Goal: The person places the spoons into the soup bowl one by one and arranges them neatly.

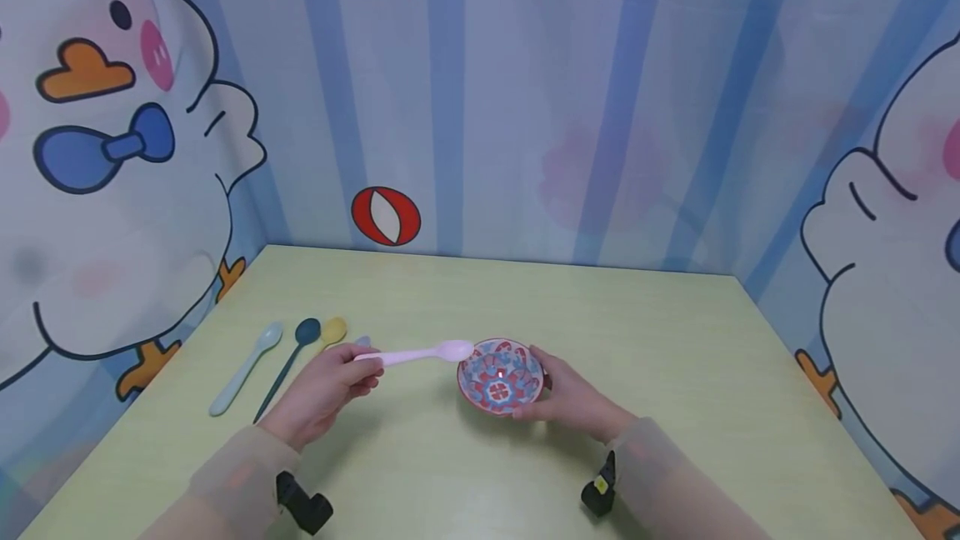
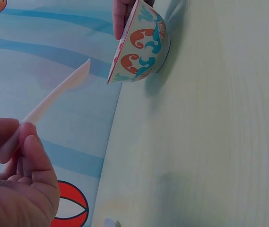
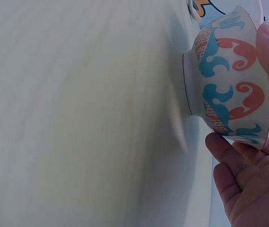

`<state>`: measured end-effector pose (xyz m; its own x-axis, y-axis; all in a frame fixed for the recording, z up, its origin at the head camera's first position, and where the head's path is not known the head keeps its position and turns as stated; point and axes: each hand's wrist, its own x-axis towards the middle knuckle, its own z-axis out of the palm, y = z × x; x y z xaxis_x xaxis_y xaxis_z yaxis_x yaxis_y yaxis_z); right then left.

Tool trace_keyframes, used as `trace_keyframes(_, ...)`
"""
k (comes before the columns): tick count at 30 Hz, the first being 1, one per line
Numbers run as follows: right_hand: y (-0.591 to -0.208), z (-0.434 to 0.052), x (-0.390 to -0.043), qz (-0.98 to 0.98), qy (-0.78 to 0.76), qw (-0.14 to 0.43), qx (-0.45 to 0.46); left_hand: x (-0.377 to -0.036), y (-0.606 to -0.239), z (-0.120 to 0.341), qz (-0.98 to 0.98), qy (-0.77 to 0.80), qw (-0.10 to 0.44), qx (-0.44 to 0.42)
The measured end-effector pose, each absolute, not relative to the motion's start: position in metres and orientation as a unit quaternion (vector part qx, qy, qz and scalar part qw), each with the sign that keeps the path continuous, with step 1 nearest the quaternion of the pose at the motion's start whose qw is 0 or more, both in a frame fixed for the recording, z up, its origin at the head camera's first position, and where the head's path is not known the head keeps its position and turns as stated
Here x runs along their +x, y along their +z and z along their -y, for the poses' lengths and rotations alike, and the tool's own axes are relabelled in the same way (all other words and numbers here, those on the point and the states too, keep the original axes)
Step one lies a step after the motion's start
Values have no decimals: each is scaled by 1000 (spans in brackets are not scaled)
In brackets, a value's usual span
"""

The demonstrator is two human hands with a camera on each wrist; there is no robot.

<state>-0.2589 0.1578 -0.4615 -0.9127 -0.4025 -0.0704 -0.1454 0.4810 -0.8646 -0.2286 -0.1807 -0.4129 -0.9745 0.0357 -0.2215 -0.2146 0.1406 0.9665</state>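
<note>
While the left hand (image 1: 330, 386) is pinching the pink spoon (image 1: 423, 352) by its handle end, the right hand (image 1: 573, 398) is cupping the tilting bowl (image 1: 500, 376); a loose grip risks tipping it onto the desk (image 1: 675, 340).

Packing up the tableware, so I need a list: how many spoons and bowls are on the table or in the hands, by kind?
Spoons: 5 – pale green, dark teal, yellow, a partly hidden bluish one, and the pink plastic spoon.
Bowls: 1 – red-and-blue patterned bowl.
Total: 6
</note>
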Motion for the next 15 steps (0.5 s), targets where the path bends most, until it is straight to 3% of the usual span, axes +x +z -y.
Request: trace_keyframes(15,-462,-149,-259,-849,-474,142,-186,-245,-417,178,-748,652,109,-64)
